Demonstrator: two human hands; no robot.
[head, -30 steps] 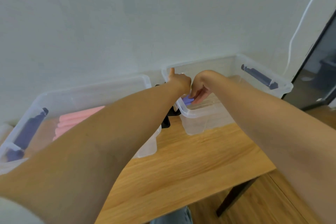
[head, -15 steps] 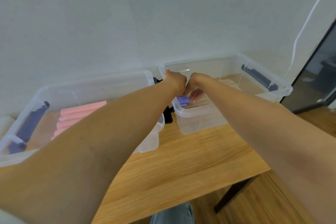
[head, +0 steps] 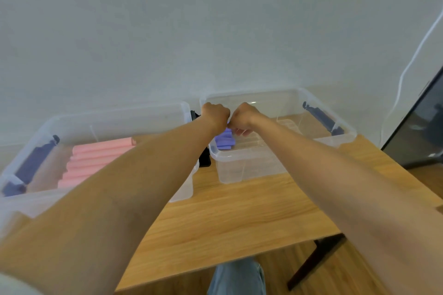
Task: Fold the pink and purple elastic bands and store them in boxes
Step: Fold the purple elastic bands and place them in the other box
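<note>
Both hands are now sitting a little deeper over the right box (head: 282, 151) than half a second ago, and the purple bands (head: 224, 139) under them are showing more, as a small stack.

The left hand (head: 215, 115) is making a fist, knuckles up, and the right hand (head: 244, 116) is doing the same just beside it; the two are almost touching. Between them a small piece of purple is showing, so both grips are seeming to pinch the top of a purple band, but the fingertips are hidden and I cannot tell this for sure. The stack of purple bands is lying just under the grips, in the near left corner of the right box, touching its left wall.

To the left of the grips and nearer to the person, the left box (head: 119, 117) is holding the pink bands (head: 96, 160), folded and lying in rows side by side. The left forearm is passing over them and hiding a part. Both boxes are standing on the desk (head: 239, 218), close together, with a dark object (head: 205, 158) in the gap between them. Each box is carrying a dark blue latch (head: 321, 117) on its outer end.
</note>
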